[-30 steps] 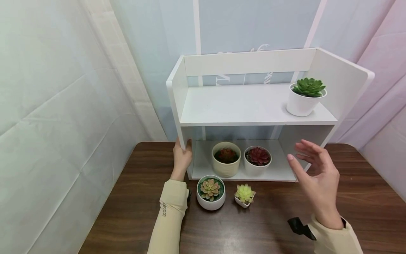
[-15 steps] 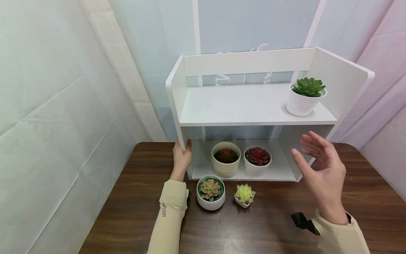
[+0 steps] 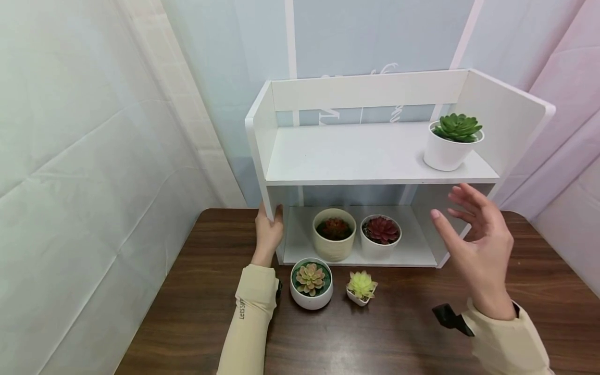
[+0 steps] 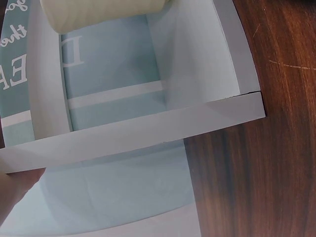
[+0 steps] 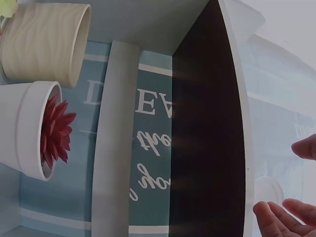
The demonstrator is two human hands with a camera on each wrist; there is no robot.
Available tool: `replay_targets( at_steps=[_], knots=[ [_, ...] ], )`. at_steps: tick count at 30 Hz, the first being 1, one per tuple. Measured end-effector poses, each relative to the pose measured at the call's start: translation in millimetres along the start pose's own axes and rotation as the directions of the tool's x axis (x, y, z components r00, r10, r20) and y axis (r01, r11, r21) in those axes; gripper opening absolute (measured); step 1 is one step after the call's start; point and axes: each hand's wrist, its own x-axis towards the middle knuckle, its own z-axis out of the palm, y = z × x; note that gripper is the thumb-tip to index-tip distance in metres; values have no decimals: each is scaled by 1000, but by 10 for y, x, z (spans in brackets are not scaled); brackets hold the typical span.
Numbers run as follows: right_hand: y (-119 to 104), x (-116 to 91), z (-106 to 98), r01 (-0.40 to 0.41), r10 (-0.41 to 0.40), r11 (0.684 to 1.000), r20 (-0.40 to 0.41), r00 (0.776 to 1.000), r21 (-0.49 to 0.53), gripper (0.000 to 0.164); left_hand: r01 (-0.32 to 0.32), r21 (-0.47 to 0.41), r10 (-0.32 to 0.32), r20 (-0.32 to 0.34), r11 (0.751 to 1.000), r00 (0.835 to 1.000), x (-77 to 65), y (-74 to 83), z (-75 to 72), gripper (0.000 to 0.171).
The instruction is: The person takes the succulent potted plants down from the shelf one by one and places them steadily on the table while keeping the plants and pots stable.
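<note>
A white two-tier shelf [image 3: 356, 153] stands on the table. My left hand [image 3: 269, 235] grips its left side panel [image 3: 258, 140], thumb on the inner face and fingers round the outside. In the left wrist view only part of that hand [image 4: 17, 190] shows beside the panel's edge. My right hand [image 3: 483, 255] hovers before the shelf's lower right side, thumb and fingers spread apart, holding nothing. A green succulent in a white pot [image 3: 447, 151] sits at the right end of the upper tier. Below it, a cream pot [image 3: 334, 247] and a white pot with a red succulent [image 3: 382, 234] share the lower tier.
On the table in front of the shelf are a round white pot with a pinkish succulent [image 3: 311, 299] and a small pot with a yellow-green succulent [image 3: 362, 286]. A curtain [image 3: 375, 36] hangs behind the shelf, with more cloth [image 3: 84, 208] along the left.
My right hand has risen and shifted slightly right, staying spread. The left hand keeps its hold on the side panel, and the pots have not moved.
</note>
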Motion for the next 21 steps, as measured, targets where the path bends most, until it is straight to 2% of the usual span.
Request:
replay_targets(
  at_steps=[6,11,17,21],
  knots=[
    [-26,77,-22,13,-14,999,-7,1000,-38,60,6,-9,-6,1,1000,1000,9,-6,0,37],
    [-22,150,-15,-24,22,998,-34,999,-51,60,-6,1,6,-4,1000,1000,-2,13,-5,37],
    [-26,229,0,-72,69,995,-52,996,-75,62,22,-4,-21,1,1000,1000,-3,11,-5,38],
    [-17,285,9,-96,91,991,-63,994,-88,63,5,-8,-5,1,1000,1000,-7,16,-8,38]
  ],
)
